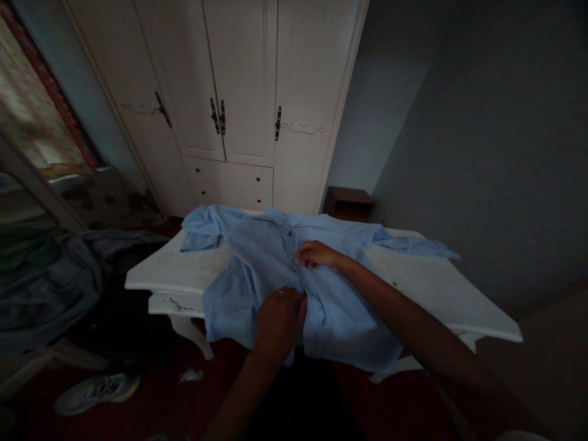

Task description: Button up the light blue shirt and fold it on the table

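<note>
A light blue long-sleeved shirt [257, 245] lies spread over a white table [436, 294], collar toward the far edge and hem hanging over the near one. Its front opening runs down the middle, with the lower part parted. My left hand [281, 318], with a ring on one finger, is closed on the shirt's front edge near the hem; its fingertips are partly hidden. Farther up, my right hand [318, 254] has curled fingers pinching the button edge at mid-chest. One sleeve is folded at the left, and the other stretches out to the right.
A white wardrobe [243, 79] with dark handles stands behind the table. Beyond the right back corner is a small brown cabinet [351, 197]. Grey clothes [59, 282] are heaped at the left, above a shoe [98, 392] on the red floor. A grey wall rises at the right.
</note>
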`<control>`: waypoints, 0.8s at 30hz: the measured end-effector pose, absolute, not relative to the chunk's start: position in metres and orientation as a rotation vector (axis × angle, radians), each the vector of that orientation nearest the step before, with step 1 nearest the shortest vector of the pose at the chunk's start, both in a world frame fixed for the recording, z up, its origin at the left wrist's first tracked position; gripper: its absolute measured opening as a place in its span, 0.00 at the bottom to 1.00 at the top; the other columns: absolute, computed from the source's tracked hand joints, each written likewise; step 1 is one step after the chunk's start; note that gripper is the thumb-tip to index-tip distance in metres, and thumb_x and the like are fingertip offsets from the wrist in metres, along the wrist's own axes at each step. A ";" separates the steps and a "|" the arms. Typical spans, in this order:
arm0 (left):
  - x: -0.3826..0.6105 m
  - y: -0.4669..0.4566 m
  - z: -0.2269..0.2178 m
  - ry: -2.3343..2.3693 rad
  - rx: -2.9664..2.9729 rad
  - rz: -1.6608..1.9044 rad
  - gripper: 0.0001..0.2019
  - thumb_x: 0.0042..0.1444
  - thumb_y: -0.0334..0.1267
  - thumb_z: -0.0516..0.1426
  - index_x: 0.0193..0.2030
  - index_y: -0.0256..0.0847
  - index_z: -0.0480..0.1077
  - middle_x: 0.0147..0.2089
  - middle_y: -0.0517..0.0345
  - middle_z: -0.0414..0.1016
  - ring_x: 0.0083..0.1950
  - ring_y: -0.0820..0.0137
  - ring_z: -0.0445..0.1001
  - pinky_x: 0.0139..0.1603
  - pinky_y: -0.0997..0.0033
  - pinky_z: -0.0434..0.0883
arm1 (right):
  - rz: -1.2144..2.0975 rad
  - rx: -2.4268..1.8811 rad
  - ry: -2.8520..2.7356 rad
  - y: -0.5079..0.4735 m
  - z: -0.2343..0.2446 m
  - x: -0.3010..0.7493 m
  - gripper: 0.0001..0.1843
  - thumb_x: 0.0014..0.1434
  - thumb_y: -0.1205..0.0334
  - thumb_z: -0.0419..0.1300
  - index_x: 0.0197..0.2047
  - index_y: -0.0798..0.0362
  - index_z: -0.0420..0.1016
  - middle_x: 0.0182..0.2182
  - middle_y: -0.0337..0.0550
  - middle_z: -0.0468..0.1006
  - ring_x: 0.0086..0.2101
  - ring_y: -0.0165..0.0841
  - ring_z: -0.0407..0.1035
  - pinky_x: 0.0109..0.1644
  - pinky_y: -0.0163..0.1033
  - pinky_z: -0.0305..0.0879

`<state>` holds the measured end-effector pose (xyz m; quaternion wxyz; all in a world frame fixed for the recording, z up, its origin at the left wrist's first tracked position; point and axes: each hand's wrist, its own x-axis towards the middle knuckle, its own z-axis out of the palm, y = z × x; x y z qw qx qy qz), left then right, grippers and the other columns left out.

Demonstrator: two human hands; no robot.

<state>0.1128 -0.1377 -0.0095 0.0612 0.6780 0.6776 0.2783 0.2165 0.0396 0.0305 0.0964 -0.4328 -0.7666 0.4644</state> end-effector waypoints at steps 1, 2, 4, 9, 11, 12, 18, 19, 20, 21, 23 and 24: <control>0.113 -0.147 -0.015 2.030 1.997 0.904 0.09 0.61 0.39 0.52 0.35 0.40 0.71 0.35 0.54 0.75 0.38 0.66 0.73 0.41 0.68 0.65 | 1.379 -1.273 -2.273 0.038 0.028 0.223 0.10 0.60 0.62 0.56 0.28 0.56 0.68 0.24 0.37 0.74 0.19 0.22 0.63 0.19 0.26 0.54; 0.113 -0.157 -0.022 2.007 1.927 0.962 0.10 0.62 0.41 0.52 0.34 0.40 0.71 0.33 0.55 0.75 0.36 0.67 0.73 0.40 0.69 0.65 | 1.392 -1.252 -2.282 0.034 0.026 0.230 0.09 0.60 0.62 0.56 0.29 0.56 0.69 0.23 0.36 0.74 0.19 0.22 0.64 0.19 0.26 0.54; 0.113 -0.175 -0.040 1.953 1.718 1.056 0.13 0.61 0.45 0.52 0.32 0.40 0.71 0.30 0.57 0.74 0.31 0.68 0.72 0.36 0.69 0.64 | 1.425 -1.170 -2.293 0.022 0.022 0.245 0.08 0.59 0.61 0.57 0.31 0.56 0.70 0.23 0.35 0.72 0.19 0.23 0.64 0.21 0.28 0.55; 0.107 -0.200 -0.104 1.741 1.035 1.204 0.18 0.51 0.54 0.58 0.29 0.40 0.71 0.27 0.57 0.73 0.31 0.67 0.72 0.33 0.69 0.65 | 1.400 -0.976 -2.305 -0.037 0.011 0.274 0.09 0.58 0.57 0.59 0.36 0.54 0.71 0.24 0.33 0.70 0.22 0.25 0.65 0.27 0.31 0.60; 0.109 -0.202 -0.133 1.674 0.747 1.229 0.22 0.43 0.55 0.62 0.37 0.39 0.71 0.30 0.55 0.75 0.33 0.65 0.73 0.31 0.69 0.66 | 1.296 -0.971 -2.320 -0.062 0.008 0.280 0.10 0.58 0.56 0.60 0.39 0.53 0.72 0.26 0.34 0.71 0.25 0.26 0.66 0.29 0.31 0.60; 0.112 -0.202 -0.146 1.647 0.595 1.251 0.25 0.41 0.55 0.64 0.41 0.39 0.70 0.33 0.54 0.76 0.35 0.64 0.74 0.29 0.70 0.66 | 1.245 -0.977 -2.323 -0.071 0.008 0.282 0.11 0.58 0.56 0.61 0.41 0.53 0.73 0.27 0.35 0.72 0.27 0.27 0.66 0.30 0.32 0.60; 0.129 -0.197 -0.191 1.385 0.133 1.548 0.31 0.37 0.46 0.68 0.51 0.49 0.65 0.59 0.51 0.70 0.56 0.61 0.72 0.41 0.69 0.70 | 0.940 -1.121 -2.271 -0.092 0.008 0.286 0.12 0.59 0.59 0.61 0.46 0.52 0.72 0.30 0.38 0.72 0.30 0.30 0.67 0.35 0.34 0.63; 0.129 -0.198 -0.193 1.342 0.114 1.558 0.30 0.38 0.46 0.68 0.50 0.49 0.66 0.57 0.52 0.71 0.56 0.62 0.72 0.42 0.69 0.70 | 0.888 -1.139 -2.279 -0.092 0.009 0.287 0.12 0.59 0.59 0.62 0.45 0.53 0.72 0.30 0.38 0.73 0.31 0.30 0.67 0.35 0.35 0.63; 0.127 -0.199 -0.193 1.300 0.099 1.559 0.28 0.39 0.46 0.68 0.48 0.48 0.68 0.54 0.53 0.73 0.54 0.63 0.73 0.42 0.69 0.70 | 0.844 -1.148 -2.295 -0.092 0.009 0.287 0.11 0.59 0.58 0.62 0.44 0.53 0.73 0.30 0.39 0.73 0.31 0.30 0.68 0.36 0.35 0.63; 0.125 -0.201 -0.193 1.261 0.088 1.557 0.25 0.39 0.46 0.68 0.45 0.46 0.70 0.49 0.54 0.75 0.50 0.65 0.75 0.42 0.70 0.70 | 0.805 -1.148 -2.317 -0.092 0.008 0.287 0.11 0.58 0.57 0.62 0.43 0.53 0.73 0.31 0.39 0.73 0.32 0.31 0.68 0.36 0.35 0.63; 0.120 -0.207 -0.193 1.215 0.080 1.562 0.19 0.39 0.46 0.68 0.39 0.43 0.72 0.39 0.57 0.77 0.40 0.69 0.75 0.38 0.71 0.69 | 0.732 -1.125 -2.373 -0.092 0.007 0.287 0.11 0.58 0.56 0.63 0.42 0.52 0.74 0.32 0.40 0.74 0.33 0.31 0.68 0.38 0.36 0.63; 0.118 -0.210 -0.194 1.209 0.075 1.565 0.18 0.38 0.45 0.68 0.36 0.42 0.73 0.36 0.58 0.76 0.36 0.70 0.74 0.37 0.71 0.69 | 0.699 -1.112 -2.398 -0.092 0.006 0.286 0.12 0.58 0.55 0.63 0.42 0.52 0.74 0.32 0.40 0.74 0.33 0.31 0.68 0.38 0.36 0.63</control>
